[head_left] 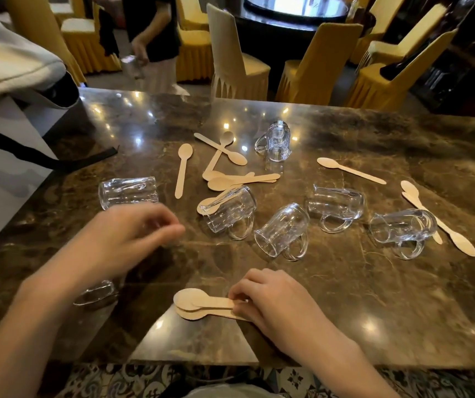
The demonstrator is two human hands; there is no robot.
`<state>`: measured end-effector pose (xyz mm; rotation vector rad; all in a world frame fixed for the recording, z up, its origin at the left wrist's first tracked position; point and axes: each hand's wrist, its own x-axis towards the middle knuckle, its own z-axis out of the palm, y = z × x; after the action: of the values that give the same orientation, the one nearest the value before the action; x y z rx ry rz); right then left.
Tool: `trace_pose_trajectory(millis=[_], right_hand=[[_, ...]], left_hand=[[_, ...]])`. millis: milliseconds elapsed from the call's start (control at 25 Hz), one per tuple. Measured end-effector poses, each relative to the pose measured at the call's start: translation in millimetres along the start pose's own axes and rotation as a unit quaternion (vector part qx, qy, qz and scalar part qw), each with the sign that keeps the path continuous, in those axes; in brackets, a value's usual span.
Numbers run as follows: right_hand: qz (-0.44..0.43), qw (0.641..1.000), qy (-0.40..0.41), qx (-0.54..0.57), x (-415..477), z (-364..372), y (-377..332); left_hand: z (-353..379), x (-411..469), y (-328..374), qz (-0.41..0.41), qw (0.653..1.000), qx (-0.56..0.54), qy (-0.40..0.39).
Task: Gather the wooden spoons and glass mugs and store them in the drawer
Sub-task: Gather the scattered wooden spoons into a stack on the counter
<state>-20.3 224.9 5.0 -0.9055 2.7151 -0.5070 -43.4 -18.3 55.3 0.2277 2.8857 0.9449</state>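
While pinched in the right hand (273, 300), stacked wooden spoons (199, 304), bowls leftward; left hand (127, 237) slack, empty.

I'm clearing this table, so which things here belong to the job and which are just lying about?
Job: spoons, some loose, some pinched in the right hand; mugs.
Lying about: bag; chairs.

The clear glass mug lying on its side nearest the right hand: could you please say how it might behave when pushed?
The clear glass mug would probably rock, not roll, since its handle rests on the glossy brown marble table. That polish likely lets it slide. Glass may chip against neighbouring mugs.
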Motion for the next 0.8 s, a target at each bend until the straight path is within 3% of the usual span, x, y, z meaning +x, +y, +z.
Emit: trace_pose_trajectory(millis=[120,200,480,680,800], right_hand=[[0.003,1.0,0.0,0.0,0,2,2],[-0.005,1.0,-0.002,0.001,-1,2,3],[0.012,0.999,0.041,0.008,-4,-47,26],[0.122,0.977,0.177,-0.006,20,-124,105],[0.211,0.955,0.205,-0.027,43,-143,166]], left_hand=[[-4,46,-10,-0.053,0.99,0.082,0.098],[-4,76,-18,-0.091,0.981,0.13,0.115],[5,150,-40,-0.165,0.953,0.246,0.065],[10,171,-47,-0.205,0.928,0.306,0.056],[14,174,-48,-0.214,0.925,0.314,0.024]])
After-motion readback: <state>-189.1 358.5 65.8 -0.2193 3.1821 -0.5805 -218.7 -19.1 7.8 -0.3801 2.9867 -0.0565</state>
